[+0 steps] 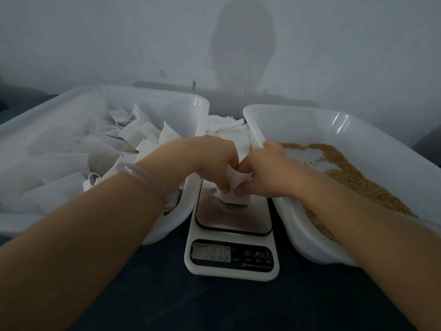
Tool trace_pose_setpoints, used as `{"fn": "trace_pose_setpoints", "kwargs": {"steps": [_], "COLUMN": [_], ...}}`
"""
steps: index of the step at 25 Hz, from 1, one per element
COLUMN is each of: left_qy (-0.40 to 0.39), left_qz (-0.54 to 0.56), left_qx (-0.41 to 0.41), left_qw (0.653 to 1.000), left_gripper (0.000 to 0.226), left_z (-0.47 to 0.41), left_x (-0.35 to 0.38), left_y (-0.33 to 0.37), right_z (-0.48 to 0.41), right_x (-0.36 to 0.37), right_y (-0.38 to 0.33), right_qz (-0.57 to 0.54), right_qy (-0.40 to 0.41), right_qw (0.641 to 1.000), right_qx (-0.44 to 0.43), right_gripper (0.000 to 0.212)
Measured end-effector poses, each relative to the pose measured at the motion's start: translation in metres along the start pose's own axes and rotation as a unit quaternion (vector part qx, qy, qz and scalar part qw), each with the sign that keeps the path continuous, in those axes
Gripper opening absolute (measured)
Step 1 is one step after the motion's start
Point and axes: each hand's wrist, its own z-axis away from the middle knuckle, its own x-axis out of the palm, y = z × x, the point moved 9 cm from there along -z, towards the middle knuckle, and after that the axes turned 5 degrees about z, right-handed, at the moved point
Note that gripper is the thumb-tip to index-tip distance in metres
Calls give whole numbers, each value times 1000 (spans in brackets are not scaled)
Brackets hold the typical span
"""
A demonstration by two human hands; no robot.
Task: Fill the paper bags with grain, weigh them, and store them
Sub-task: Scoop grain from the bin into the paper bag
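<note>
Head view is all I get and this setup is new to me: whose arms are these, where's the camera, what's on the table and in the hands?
No machine: these are a person's bare hands, filmed by a camera worn on their head, looking forward and down. On the dark table, a white digital kitchen scale sits between two white plastic tubs: the left tub holds white paper bags, the right tub loose brown grain. The left hand and right hand both pinch one small white paper bag resting on the scale. Its display is unreadable.
</note>
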Motion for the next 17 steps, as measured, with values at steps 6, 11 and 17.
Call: {"fn": "trace_pose_setpoints", "kwargs": {"steps": [6,11,17], "left_qy": [19,21,27], "left_qz": [109,152,164], "left_qx": [0,13,13], "left_qw": [994,988,986], "left_gripper": [32,38,39], "left_z": [9,14,14], "left_x": [-10,-13,-15], "left_y": [-8,-6,-6], "right_z": [3,5,5], "right_x": [-5,-5,-4], "right_y": [11,19,19], "right_qz": [-78,-189,-210], "right_qy": [13,15,20], "right_qw": [997,982,977], "right_qx": [21,26,22], "right_gripper": [45,70,74]}}
